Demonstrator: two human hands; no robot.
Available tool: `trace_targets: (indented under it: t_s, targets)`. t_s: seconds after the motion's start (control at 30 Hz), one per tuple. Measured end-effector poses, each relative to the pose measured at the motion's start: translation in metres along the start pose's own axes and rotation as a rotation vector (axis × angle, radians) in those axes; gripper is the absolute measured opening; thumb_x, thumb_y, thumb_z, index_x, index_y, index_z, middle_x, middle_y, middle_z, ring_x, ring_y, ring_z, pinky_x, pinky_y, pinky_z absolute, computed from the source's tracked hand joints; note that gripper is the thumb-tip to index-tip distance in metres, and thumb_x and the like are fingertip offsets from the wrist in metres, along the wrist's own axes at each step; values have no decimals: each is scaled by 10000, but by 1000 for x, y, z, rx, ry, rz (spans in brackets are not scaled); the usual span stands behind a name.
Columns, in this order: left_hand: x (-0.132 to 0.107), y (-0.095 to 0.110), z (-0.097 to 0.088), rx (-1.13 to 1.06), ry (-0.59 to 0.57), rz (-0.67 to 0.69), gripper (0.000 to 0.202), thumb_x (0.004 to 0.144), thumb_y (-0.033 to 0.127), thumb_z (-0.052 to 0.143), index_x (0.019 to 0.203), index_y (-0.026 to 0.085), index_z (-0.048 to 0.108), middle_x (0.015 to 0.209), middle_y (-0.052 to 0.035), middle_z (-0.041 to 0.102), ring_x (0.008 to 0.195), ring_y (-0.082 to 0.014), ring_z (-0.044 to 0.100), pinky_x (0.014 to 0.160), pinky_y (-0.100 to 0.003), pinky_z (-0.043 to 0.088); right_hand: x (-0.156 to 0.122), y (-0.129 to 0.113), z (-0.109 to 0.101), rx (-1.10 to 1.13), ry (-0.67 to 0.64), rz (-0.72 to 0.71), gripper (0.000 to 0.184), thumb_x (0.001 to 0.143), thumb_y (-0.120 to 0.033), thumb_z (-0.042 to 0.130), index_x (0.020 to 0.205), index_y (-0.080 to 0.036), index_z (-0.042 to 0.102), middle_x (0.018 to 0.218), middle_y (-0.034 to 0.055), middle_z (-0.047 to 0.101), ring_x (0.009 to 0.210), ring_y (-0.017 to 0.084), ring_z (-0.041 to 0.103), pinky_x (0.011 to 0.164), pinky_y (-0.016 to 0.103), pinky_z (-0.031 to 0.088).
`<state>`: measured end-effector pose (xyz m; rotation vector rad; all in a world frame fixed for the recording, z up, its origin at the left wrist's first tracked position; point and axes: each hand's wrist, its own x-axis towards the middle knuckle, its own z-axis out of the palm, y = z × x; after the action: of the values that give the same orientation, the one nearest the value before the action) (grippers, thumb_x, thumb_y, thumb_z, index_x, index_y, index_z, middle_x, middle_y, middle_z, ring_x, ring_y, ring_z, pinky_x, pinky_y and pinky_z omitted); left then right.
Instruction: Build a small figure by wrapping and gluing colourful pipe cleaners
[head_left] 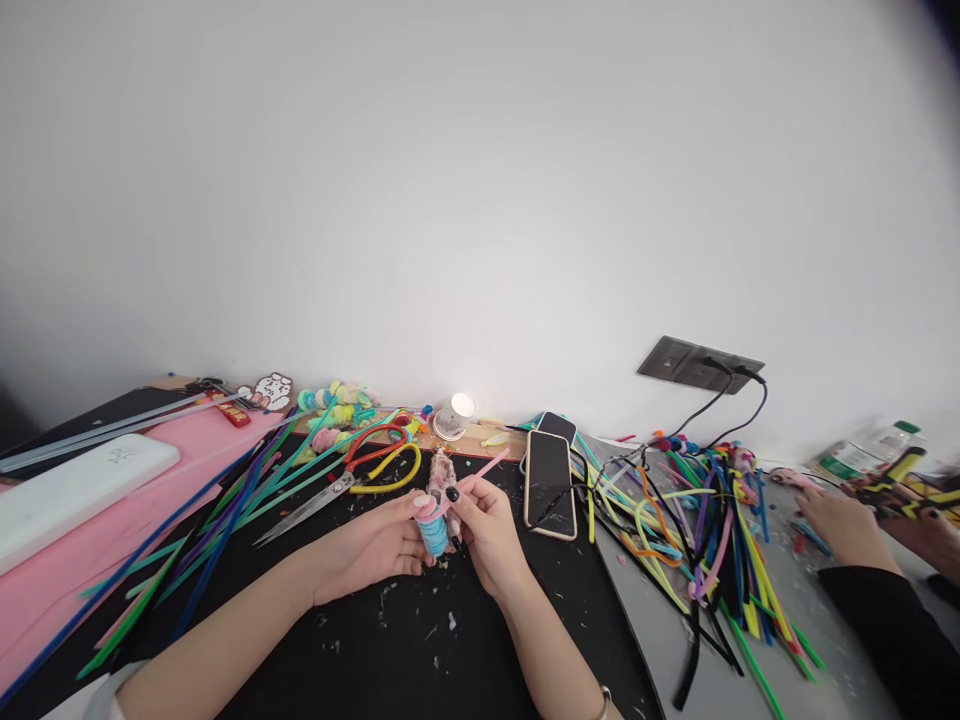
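Observation:
My left hand (379, 535) is closed around a tightly wound light-blue pipe cleaner coil (433, 538) with pink wrapped at its upper end. Opposite it, my right hand (491, 530) pinches a pink pipe cleaner (489, 466) against the top of that coil; its free end points up to the right. Just beyond the fingertips is a small pinkish-brown item (442, 468), partly covered, and I cannot tell whether it touches the coil. Scissors (341, 486) with red and yellow handles lie left of the hands on the black mat (360, 650).
Loose pipe cleaners (217, 520) spread at the left beside a white box (90, 490). A paper cup (454, 416) stands by the wall. Right of my hands lie a phone (550, 485) and a pipe cleaner bundle (720, 540). Another person's hand (844, 525) and yellow-black pliers (892, 485) are farther right.

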<state>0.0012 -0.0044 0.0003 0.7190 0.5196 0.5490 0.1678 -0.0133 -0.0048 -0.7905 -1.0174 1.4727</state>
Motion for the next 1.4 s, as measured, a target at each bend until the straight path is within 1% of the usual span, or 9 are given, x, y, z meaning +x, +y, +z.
trace_targets:
  t_s: [0.13, 0.3, 0.4, 0.57, 0.73, 0.93, 1.13, 1.3, 1.4]
  targets:
    - [2, -2, -5, -12, -7, -14, 415, 882, 463, 496, 968, 93, 663, 862, -127, 668, 752, -182, 600, 726, -284, 438, 0, 1, 0, -16, 11, -5, 239, 748, -365, 723, 699, -166, 601, 483, -53, 514, 408, 72, 381, 389, 187, 366]
    - [-2, 0, 0, -8, 29, 2, 282, 848, 406, 592, 977, 160, 642, 888, -87, 672, 781, -171, 597, 765, -291, 428, 1, 1, -1, -43, 25, -16, 243, 731, -371, 736, 695, -167, 607, 489, -51, 511, 424, 77, 389, 419, 198, 360]
    - [-4, 2, 5, 12, 43, 22, 263, 827, 389, 629, 988, 181, 629, 902, -75, 671, 795, -171, 599, 782, -300, 425, 0, -1, 0, -61, 36, -28, 246, 730, -374, 736, 681, -169, 608, 495, -48, 514, 434, 79, 392, 436, 204, 346]
    - [-4, 3, 6, 49, 87, 15, 251, 804, 391, 657, 941, 190, 597, 884, -68, 678, 759, -160, 606, 737, -290, 431, 0, -3, 2, -52, 47, -53, 240, 723, -352, 744, 665, -168, 600, 496, -54, 504, 437, 73, 375, 446, 200, 302]
    - [-4, 4, 8, 84, 89, 3, 242, 806, 395, 650, 918, 193, 580, 884, -61, 685, 761, -160, 624, 734, -286, 440, -1, -3, 2, -44, 37, -51, 235, 737, -345, 732, 671, -167, 593, 503, -53, 502, 441, 76, 373, 444, 203, 296]
    - [-2, 3, 10, 114, 137, 28, 280, 760, 397, 699, 906, 179, 601, 837, -54, 691, 717, -158, 630, 708, -283, 440, -2, -4, 3, -48, 37, -39, 245, 734, -363, 726, 678, -166, 593, 499, -55, 500, 438, 74, 368, 450, 201, 294]
    - [-1, 1, 9, 114, 137, 34, 282, 738, 380, 721, 907, 176, 624, 843, -59, 702, 707, -160, 634, 719, -291, 443, -1, -1, 2, -37, 42, -49, 247, 732, -360, 730, 676, -170, 583, 492, -58, 498, 432, 73, 362, 451, 201, 291]
    - [0, 1, 9, 129, 165, 34, 273, 726, 387, 723, 879, 179, 636, 808, -51, 701, 686, -161, 630, 711, -290, 448, -2, 0, 3, -27, 40, -41, 253, 730, -363, 734, 681, -167, 581, 498, -57, 500, 430, 68, 359, 445, 196, 271]
    - [0, 2, 10, 146, 149, 42, 279, 740, 391, 714, 900, 176, 633, 823, -58, 705, 695, -163, 632, 716, -289, 452, -2, -1, 3, -25, 42, -40, 257, 724, -364, 739, 682, -167, 580, 503, -57, 504, 428, 67, 362, 440, 195, 274]
